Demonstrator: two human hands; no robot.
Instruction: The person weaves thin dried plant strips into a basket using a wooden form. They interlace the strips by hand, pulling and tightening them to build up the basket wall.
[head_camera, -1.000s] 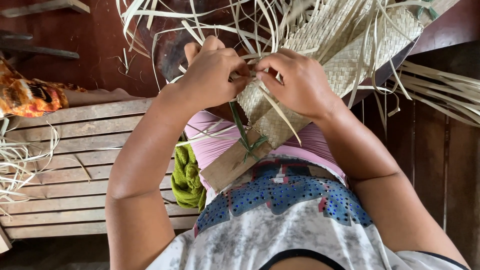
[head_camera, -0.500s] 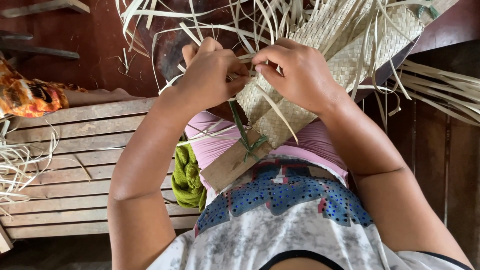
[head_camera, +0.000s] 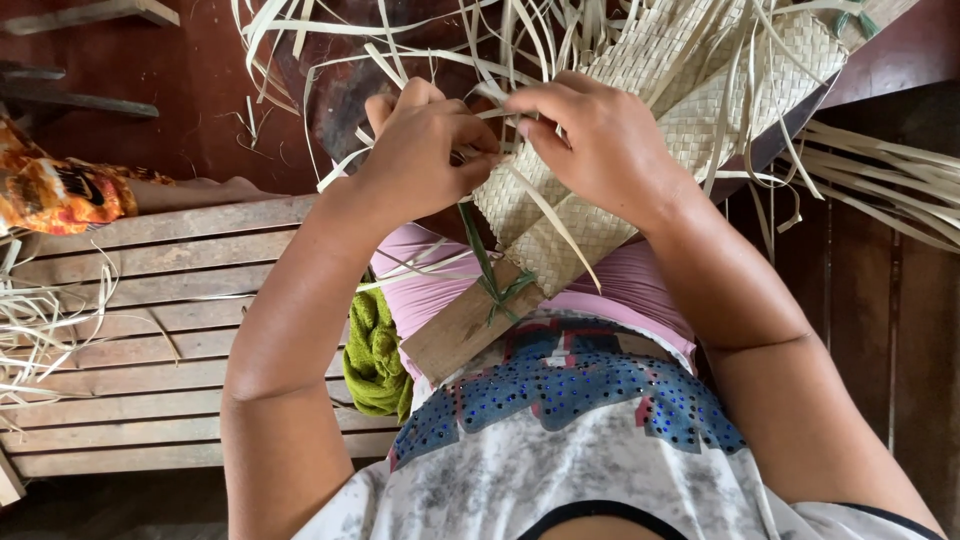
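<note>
Cloth (head_camera: 60, 190), orange-patterned, lies at far left above a slatted wooden floor (head_camera: 150, 300) with loose pale strips (head_camera: 40, 330) on it. Green cloth (head_camera: 372, 355) sits beside the person's lap. Left hand (head_camera: 420, 150) is curled, fingers pinched on a strip at the weave edge. Right hand (head_camera: 595, 140) meets it, fingertips touching, also pinched on strips. Woven mat (head_camera: 680, 110), pale and checkered, lies across the lap, running up to the right, resting on a wooden board (head_camera: 455, 335) tied with a green strip (head_camera: 495, 285). Unwoven strip ends (head_camera: 880, 175) fan out at far right.
</note>
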